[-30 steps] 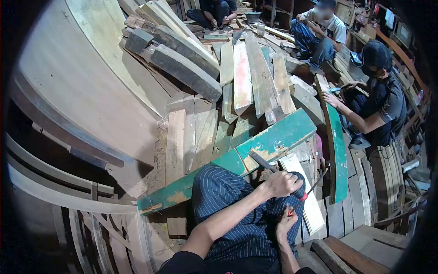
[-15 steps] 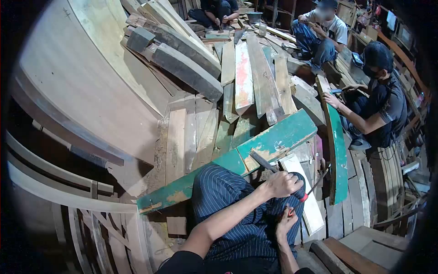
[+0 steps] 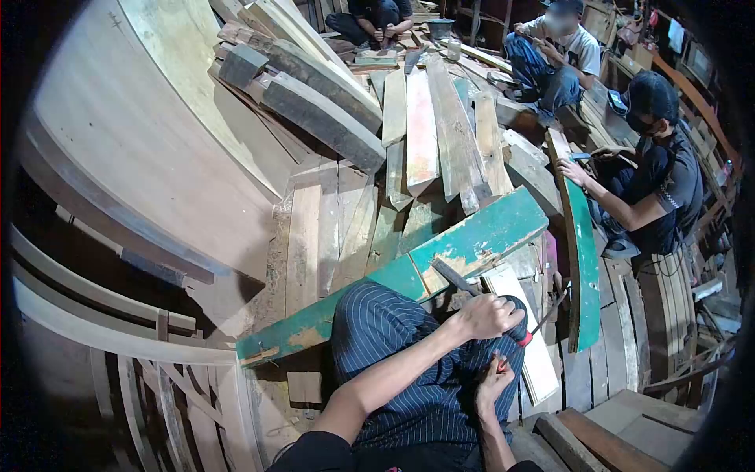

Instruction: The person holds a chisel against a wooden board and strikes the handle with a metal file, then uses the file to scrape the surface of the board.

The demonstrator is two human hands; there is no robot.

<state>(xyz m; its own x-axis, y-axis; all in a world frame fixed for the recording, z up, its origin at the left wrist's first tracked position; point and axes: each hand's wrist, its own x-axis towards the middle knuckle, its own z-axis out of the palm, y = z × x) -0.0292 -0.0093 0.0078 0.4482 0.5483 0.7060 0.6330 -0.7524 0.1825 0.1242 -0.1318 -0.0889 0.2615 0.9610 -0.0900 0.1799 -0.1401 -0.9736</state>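
My left hand (image 3: 489,317) is closed around a dark tool, whose long flat bar (image 3: 454,277) points up-left over a green plank (image 3: 487,228). A red band (image 3: 525,339) shows on the tool below that hand. Just below, my right hand (image 3: 493,383) rests by my knee in striped trousers, its fingers curled round something small and reddish, mostly hidden. The green plank lies slantwise beyond my legs, its paint chipped to bare wood. Under the hands' right side lies a pale board (image 3: 540,370).
A co-worker (image 3: 657,173) at right holds another green plank (image 3: 583,275) and a blue tool. Two more people (image 3: 562,47) (image 3: 377,20) sit farther back. Stacked planks (image 3: 452,130) fill the middle; large curved wooden panels (image 3: 141,157) stand at left.
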